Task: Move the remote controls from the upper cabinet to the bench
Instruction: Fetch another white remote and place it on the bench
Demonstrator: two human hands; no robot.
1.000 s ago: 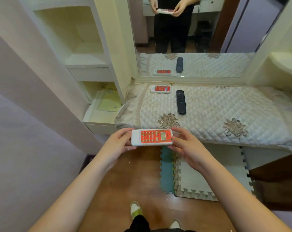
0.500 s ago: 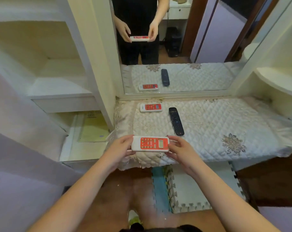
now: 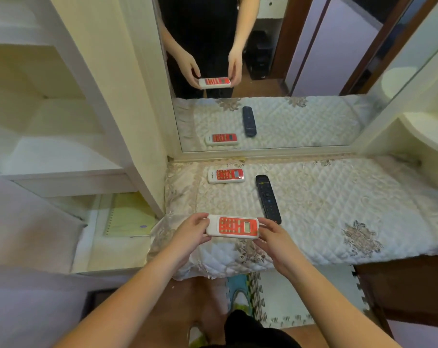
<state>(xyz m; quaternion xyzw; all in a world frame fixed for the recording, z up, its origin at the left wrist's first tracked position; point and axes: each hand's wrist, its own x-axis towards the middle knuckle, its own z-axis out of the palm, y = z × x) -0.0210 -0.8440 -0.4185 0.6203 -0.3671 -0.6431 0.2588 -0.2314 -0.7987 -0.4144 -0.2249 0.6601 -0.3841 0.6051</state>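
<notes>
From the head camera, a white remote with a red keypad (image 3: 233, 227) is held level, long side crosswise, between two hands above the near edge of the bench (image 3: 325, 197). The left hand (image 3: 190, 234) pinches its plain white end, at nine o'clock of the remote, thumb on top and fingers curled beneath. The right hand (image 3: 273, 237) grips the opposite end, at three o'clock, nearest the small grey screen, with fingertips curled over the far edge. Whether the remote touches the cover below cannot be told.

The remote is a flat rounded slab of glossy plastic, with rows of small pale buttons on the red panel. The bench wears a quilted cream cover (image 3: 313, 237) stitched in diamonds, with brownish floral embroidery and a fringed, lacy edge hanging over the front.

At twelve o'clock of the held remote, near the back of the bench, lies a second white and red remote (image 3: 226, 175), also crosswise. At one o'clock, a slim black remote (image 3: 267, 198) lies lengthwise, its near tip just beside the right hand's fingers; the two lying remotes are apart from each other.

Behind the bench stands a mirror (image 3: 300, 71) in a pale frame, which repeats the hands and all three remotes. At ten o'clock is a cream cabinet (image 3: 62, 151) with open shelves of smooth painted board, and at nine o'clock, lower down, a yellow-green spiral notebook (image 3: 131, 217) lies on a ledge. On the floor at five o'clock are foam puzzle mats (image 3: 300, 297) with toothed edges.
</notes>
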